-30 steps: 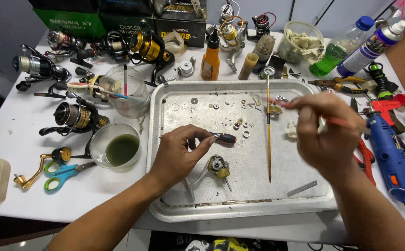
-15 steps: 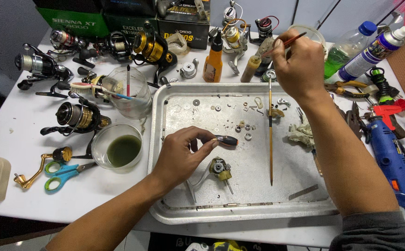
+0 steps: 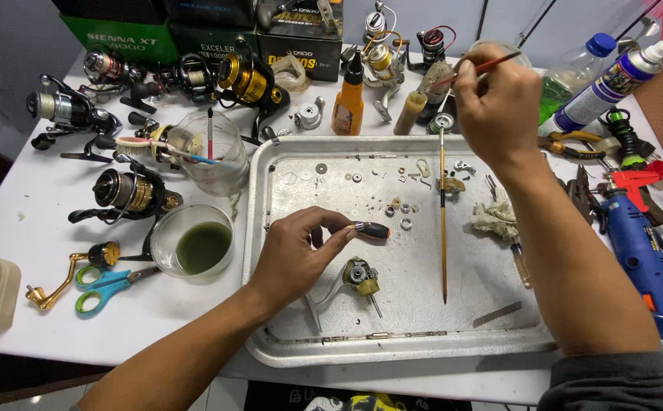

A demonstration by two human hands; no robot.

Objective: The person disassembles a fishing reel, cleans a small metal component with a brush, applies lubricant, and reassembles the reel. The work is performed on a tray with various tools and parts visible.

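My left hand (image 3: 297, 255) pinches a small black reel part with an orange-ringed tip (image 3: 372, 230) over the metal tray (image 3: 278, 335). Just below it lies a gold and grey reel body with a crank arm (image 3: 360, 277). My right hand (image 3: 495, 103) is reached out past the tray's far edge and holds a thin red-handled brush (image 3: 491, 67), its tip pointing left toward a small open pot (image 3: 442, 122). A long wooden-handled brush (image 3: 443, 221) lies lengthwise in the tray, among several small washers and screws (image 3: 396, 204).
A glass bowl of green liquid (image 3: 194, 242), a jar with brushes (image 3: 208, 156), several fishing reels (image 3: 130, 190) and scissors (image 3: 107, 283) crowd the left. An orange bottle (image 3: 348, 103) stands behind the tray. A blue power tool (image 3: 639, 255), pliers and a spray can (image 3: 609, 84) lie right.
My right hand has risen from over the tray's right side to beyond its far edge, carrying the red brush. My left hand stays put with the black part.
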